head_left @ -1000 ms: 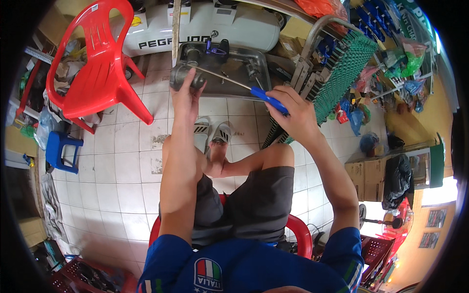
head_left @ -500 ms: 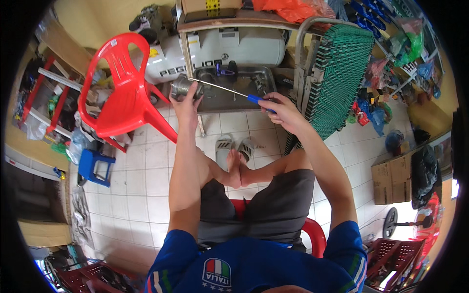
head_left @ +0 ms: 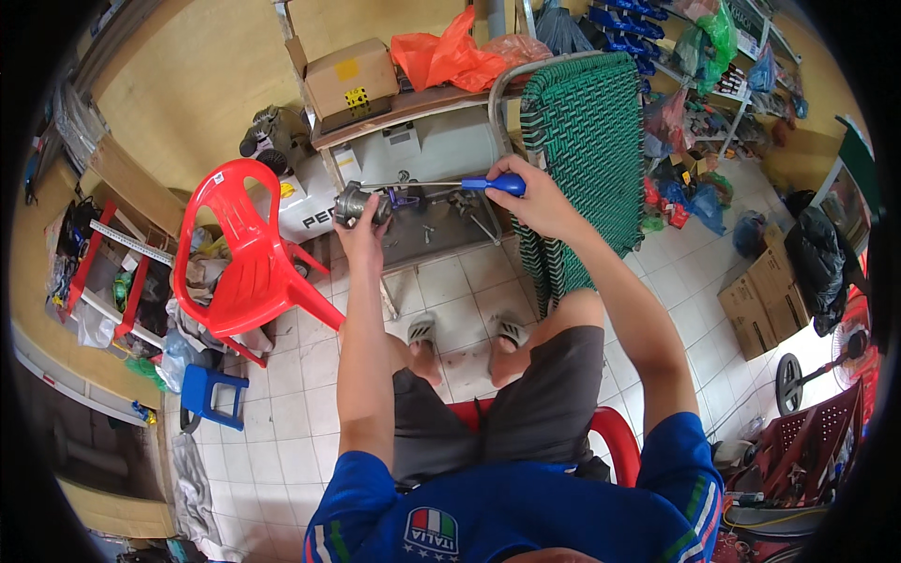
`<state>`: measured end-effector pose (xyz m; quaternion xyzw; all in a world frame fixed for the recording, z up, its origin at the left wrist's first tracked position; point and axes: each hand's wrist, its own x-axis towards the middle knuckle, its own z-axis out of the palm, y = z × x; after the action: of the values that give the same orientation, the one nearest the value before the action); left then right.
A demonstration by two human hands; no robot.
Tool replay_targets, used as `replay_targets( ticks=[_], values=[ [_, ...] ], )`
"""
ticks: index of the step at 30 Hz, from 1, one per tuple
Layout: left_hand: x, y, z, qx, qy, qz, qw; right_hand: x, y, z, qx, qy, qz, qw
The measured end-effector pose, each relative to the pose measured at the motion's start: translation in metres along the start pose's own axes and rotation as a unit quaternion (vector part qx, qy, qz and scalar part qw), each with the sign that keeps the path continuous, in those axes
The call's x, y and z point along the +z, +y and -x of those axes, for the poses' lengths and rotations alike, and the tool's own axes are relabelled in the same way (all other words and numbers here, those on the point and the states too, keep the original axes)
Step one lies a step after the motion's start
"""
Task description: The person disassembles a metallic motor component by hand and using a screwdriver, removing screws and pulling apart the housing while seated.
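My left hand (head_left: pixel 360 236) is closed around a round, grey metal part (head_left: pixel 353 202), held up in front of me. My right hand (head_left: pixel 542 203) grips the blue handle of a long screwdriver (head_left: pixel 508 184). Its thin shaft runs nearly level to the left, and the tip reaches the top of the metal part; whether it touches is too small to tell. Beyond and below my hands, a dark metal tray (head_left: pixel 413 250) holds loose metal pieces and a wrench (head_left: pixel 484 228).
A red plastic chair (head_left: pixel 249 281) and a blue stool (head_left: pixel 212 399) stand at left. A green woven folding bed (head_left: pixel 582 141) leans upright at right. Behind the tray is a bench (head_left: pixel 413 105) with a cardboard box (head_left: pixel 352 77). Another carton (head_left: pixel 765 300) sits far right.
The view has tilted up and shifted. The screwdriver has swung from slanting to nearly level, showing more of its handle. My feet, crossed before, are now apart in the slippers.
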<state>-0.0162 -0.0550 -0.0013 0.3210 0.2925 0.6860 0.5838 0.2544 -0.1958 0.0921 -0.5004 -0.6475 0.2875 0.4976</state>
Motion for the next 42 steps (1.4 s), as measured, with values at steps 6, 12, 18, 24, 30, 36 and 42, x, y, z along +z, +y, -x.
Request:
replay_targets(
  ticks=[6, 12, 18, 24, 30, 36, 42],
  values=[
    [0.028, -0.017, -0.021, 0.020, -0.005, -0.055, 0.998, 0.013, 0.107, -0.029, 0.326, 0.091, -0.414, 0.845],
    [-0.020, -0.062, -0.060, -0.025, 0.024, -0.094, 0.995, 0.041, 0.179, -0.035, 0.265, 0.044, -0.417, 0.868],
    [-0.053, -0.073, -0.060, -0.108, 0.068, -0.085, 0.988, 0.053, 0.129, -0.027, -0.069, 0.040, 0.170, 0.982],
    [-0.039, -0.072, -0.056, -0.124, 0.034, -0.091, 0.988, 0.081, 0.158, -0.013, 0.029, 0.182, 0.097, 0.978],
    [-0.043, -0.075, -0.066, -0.067, -0.001, -0.169, 0.983, 0.083, 0.213, -0.011, 0.484, -0.015, -0.406, 0.775],
    [-0.059, -0.054, -0.083, -0.088, 0.040, -0.143, 0.985, 0.089, 0.168, -0.011, 0.244, -0.003, -0.156, 0.957],
    [-0.071, -0.032, -0.076, -0.098, 0.048, -0.148, 0.983, 0.090, 0.130, -0.018, -0.174, 0.069, 0.198, 0.962]
  ],
)
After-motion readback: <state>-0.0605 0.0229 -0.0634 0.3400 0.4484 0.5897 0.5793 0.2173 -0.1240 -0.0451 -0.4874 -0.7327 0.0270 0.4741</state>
